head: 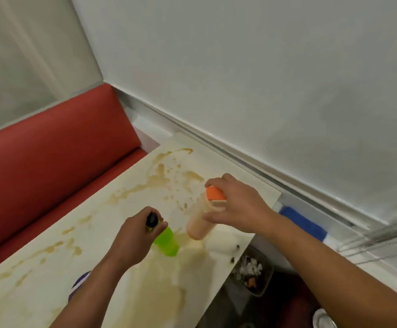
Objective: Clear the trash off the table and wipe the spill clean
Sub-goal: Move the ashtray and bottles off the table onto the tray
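Bench seat: we saw a red padded bench seat [50,157] along the left of the worktop.
Worktop: the cream worktop [126,292] ran from lower left to upper right, its far end near the white wall [263,67].
Spill: brown spill [159,178] lay streaked and pooled over most of the worktop, from the left edge to the far end.
Purple item: a purple item [81,282] showed beside the left forearm; we could not tell what it was.
Left hand: our left hand [133,235] was curled round the black cap of the green bottle [166,242], which stood on the wet worktop.
Right hand: our right hand [235,204] gripped the orange-capped bottle [199,223] at its top; the pale bottle leaned, just beside the green one.
Bin: a bin [263,278] holding scraps sat below the worktop's right edge.
Blue cloth: a blue cloth [304,223], perhaps a towel, lay past the right forearm.
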